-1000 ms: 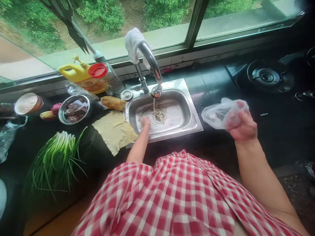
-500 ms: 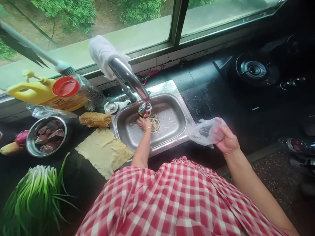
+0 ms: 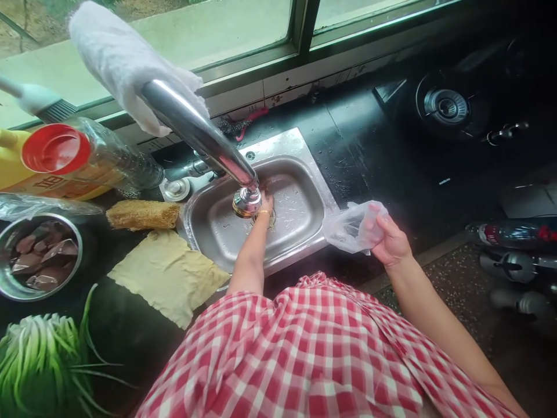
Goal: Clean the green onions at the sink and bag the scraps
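Stainless steel filled the middle of the head view: a small sink [image 3: 304, 229] set into a dark countertop [image 3: 369, 157] below a window, with a curved faucet [image 3: 195, 130] draped in a white cloth [image 3: 113, 58] arching over the basin. The person's left hand [image 3: 264, 204] reached down to the drain area, directly beneath the faucet head, which hid most of the fingers; whether they were spread or pinched on the scraps there could not be told. The right hand [image 3: 391, 241] was held off the sink's right edge, fingers closed around a crumpled clear plastic bag [image 3: 354, 227], which hung just above the counter's front edge.

Left of the basin lay a yellow rag [image 3: 167, 273], touching the sink rim, with a loofah scrubber [image 3: 143, 213] just behind it, a metal bowl [image 3: 8, 284] of dark pieces farther left and a bunch of green onions [image 3: 39, 360] near the bottom corner. A red-capped clear bottle [image 3: 87, 154] lay on its side by the window. A gas burner [image 3: 446, 105] sat well apart to the right.

With the bag gripped in a bunch, its mouth looked closed, so wet scraps lifted toward it might miss and drop on the counter or floor. The low faucet head also crowded the left wrist, and a knock seemed possible.
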`<state>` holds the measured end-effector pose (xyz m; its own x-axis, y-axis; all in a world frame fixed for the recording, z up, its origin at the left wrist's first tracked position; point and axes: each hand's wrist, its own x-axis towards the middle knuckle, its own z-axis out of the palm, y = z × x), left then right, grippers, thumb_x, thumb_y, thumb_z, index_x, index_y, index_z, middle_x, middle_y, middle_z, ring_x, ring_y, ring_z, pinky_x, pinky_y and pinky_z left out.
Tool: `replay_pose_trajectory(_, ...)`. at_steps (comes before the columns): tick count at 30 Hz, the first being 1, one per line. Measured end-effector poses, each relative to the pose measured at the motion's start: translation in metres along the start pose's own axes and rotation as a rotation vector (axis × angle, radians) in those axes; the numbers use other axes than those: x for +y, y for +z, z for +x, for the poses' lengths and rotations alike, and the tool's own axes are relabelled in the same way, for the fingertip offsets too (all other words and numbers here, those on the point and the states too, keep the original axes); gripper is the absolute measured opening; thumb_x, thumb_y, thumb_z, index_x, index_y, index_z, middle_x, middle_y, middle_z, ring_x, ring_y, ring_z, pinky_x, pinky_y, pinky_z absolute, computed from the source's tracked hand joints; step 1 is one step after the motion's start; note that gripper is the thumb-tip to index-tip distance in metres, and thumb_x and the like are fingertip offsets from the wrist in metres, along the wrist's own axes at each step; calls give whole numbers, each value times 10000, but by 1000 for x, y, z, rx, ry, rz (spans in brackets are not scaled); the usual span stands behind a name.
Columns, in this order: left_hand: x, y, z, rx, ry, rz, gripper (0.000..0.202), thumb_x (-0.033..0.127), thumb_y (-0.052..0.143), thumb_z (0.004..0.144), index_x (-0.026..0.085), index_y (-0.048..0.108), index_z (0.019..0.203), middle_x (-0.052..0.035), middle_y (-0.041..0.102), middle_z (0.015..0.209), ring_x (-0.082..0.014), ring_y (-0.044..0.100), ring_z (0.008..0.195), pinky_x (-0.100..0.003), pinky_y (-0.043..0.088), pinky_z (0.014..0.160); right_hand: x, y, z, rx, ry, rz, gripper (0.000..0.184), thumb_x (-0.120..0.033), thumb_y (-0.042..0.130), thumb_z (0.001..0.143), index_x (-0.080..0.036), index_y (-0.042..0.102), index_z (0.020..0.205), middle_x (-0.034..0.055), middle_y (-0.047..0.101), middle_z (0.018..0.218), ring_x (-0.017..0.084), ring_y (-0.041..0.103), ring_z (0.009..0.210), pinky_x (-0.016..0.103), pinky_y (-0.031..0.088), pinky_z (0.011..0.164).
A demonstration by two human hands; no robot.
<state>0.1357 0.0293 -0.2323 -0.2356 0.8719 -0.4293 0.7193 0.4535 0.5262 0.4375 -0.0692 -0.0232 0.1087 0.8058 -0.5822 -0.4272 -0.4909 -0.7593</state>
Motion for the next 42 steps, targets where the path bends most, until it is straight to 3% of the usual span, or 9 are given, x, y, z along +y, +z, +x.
replay_pose_trajectory(4,-24,-1,-23,-120,312,239,367,251,425,910,219,632,1211,-130,428,1469,-322,300,1371,-556,150,1127,3,1,2,-7,-14,-34,375,-430,749,677,-298,638,1010,-43,478,605,84,356,464,228,214,413)
replay_pose_trajectory(10,-64,-7,-69,-323,533,499,577,508,636,789,262,556,1305,-148,344,1498,-375,271,1373,-586,169,1103,5,9,0,-12,1,7,359,-411,764,658,-279,662,976,-42,478,606,77,358,460,222,233,396)
replay_pose_trajectory(16,-59,-7,-44,-385,522,530,320,410,452,923,219,621,1117,-148,534,1207,-298,476,1142,-431,365,973,-4,20,-7,-46,-42,-15,398,-428,777,640,-272,676,992,-31,499,603,112,434,522,242,348,462)
replay_pose_trajectory(21,-47,-5,-29,-222,228,160,169,233,487,886,185,602,1001,-108,617,976,-240,579,971,-345,423,878,-5,25,-7,-44,-97,-59,434,-441,776,644,-259,669,1024,-32,513,619,112,433,544,245,333,484)
replay_pose_trajectory(27,1,-23,-38,-70,-126,-673,202,339,614,816,204,543,949,41,533,651,-119,541,578,-219,452,546,4,40,4,-18,-42,-32,499,-395,818,563,-224,680,1012,-46,511,601,75,364,494,218,231,427)
replay_pose_trajectory(31,61,-54,-58,-108,-52,-1116,265,367,650,815,210,515,980,45,550,700,-76,542,539,-175,447,497,5,53,21,6,-56,27,466,-349,818,545,-219,667,967,-60,510,588,62,362,481,204,221,402)
replay_pose_trajectory(35,124,-70,-90,-155,14,-1333,201,341,565,904,227,512,1062,17,595,794,-66,586,612,-170,497,574,11,59,41,22,-49,60,386,-334,786,608,-234,635,949,-75,503,576,68,413,476,202,311,409)
replay_pose_trajectory(38,157,-44,-112,-202,-5,-1374,175,301,452,964,242,483,1126,8,595,837,-73,605,695,-181,515,656,13,56,51,44,-58,100,339,-345,761,652,-247,614,942,-61,585,650,105,548,577,234,471,531)
replay_pose_trajectory(42,168,17,-131,-347,119,-1121,128,209,443,938,214,492,1056,18,564,821,-101,583,780,-226,505,774,2,41,53,194,-69,123,294,-261,744,633,-238,645,909,-32,682,805,135,621,703,264,535,633)
